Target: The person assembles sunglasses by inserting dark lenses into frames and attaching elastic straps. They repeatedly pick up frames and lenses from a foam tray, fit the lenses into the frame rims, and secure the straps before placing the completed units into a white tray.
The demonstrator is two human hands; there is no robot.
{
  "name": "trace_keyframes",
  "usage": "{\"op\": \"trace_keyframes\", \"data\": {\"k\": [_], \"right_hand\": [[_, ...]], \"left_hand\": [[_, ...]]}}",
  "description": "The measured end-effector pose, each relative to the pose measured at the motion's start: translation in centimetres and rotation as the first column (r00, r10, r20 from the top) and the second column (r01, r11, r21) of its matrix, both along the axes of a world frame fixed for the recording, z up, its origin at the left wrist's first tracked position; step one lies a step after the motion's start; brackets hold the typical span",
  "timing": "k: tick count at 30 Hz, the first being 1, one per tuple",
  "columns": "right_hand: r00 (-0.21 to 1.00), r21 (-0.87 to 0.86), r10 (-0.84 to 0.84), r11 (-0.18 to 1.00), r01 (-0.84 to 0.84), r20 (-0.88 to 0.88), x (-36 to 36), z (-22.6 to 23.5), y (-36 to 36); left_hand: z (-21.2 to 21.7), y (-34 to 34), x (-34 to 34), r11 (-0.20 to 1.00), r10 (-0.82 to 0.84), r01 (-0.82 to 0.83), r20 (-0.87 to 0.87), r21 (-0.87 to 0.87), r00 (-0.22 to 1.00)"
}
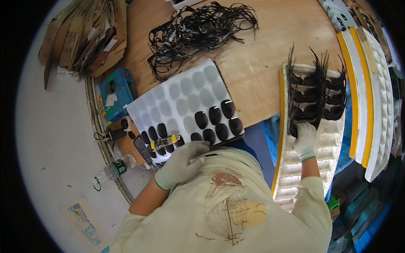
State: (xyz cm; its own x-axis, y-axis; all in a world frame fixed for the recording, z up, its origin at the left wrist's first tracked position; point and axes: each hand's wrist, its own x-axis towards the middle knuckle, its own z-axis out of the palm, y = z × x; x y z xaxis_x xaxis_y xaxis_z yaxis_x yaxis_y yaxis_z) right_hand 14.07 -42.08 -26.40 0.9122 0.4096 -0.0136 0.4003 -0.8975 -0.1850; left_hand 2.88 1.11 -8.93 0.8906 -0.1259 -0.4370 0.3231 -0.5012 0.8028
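My left hand (182, 162), in a white glove, rests at the near edge of a pale sheet (147, 99) with rows of oval marks. Its fingers are stretched out, with the thumb apart and nothing visible between them. Dark oval lenses (214, 114) lie on the sheet's near part, some beside the fingertips. My right hand (305, 141), also gloved, is closed at the near end of a cluster of black glasses frames (310, 92) on a ribbed white tray (314, 168). It grips a black frame, partly hidden by the fingers.
A tangled black heap of thin strips (202, 33) lies at the back of the wooden table (270, 25). At left are folded cardboard (80, 38), a blue box (118, 95) and a plastic bottle (116, 168). Yellow-edged trays (363, 97) stand at the right.
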Motion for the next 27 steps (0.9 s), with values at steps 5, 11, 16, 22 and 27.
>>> {"op": "trace_keyframes", "data": {"k": [5,11,16,22,27], "right_hand": [[0.965,-0.028,-0.15,0.987,0.159,0.214,-0.9,6.0,3.5],[0.925,0.389,-0.249,0.852,0.35,-0.287,1.5,7.4,16.2],[0.685,0.326,-0.154,0.791,0.517,-0.712,3.9,6.0,24.6],[0.504,0.393,-0.084,0.524,0.756,-0.859,4.3,5.2,21.7],[0.546,0.492,-0.017,0.414,0.766,-0.837,4.1,7.4,18.9]], "left_hand": [[-5.0,12.7,6.6,0.831,0.255,-0.282,0.122,0.479,0.959],[-19.8,30.4,19.3,0.804,0.595,-0.542,-0.356,0.245,0.721],[-16.9,28.3,20.4,0.597,0.701,-0.802,-0.484,-0.002,0.523],[-15.2,31.0,17.5,0.503,0.799,-0.851,-0.293,-0.154,0.525],[-11.7,29.4,15.9,0.608,0.78,-0.784,0.089,0.126,0.619]]}}
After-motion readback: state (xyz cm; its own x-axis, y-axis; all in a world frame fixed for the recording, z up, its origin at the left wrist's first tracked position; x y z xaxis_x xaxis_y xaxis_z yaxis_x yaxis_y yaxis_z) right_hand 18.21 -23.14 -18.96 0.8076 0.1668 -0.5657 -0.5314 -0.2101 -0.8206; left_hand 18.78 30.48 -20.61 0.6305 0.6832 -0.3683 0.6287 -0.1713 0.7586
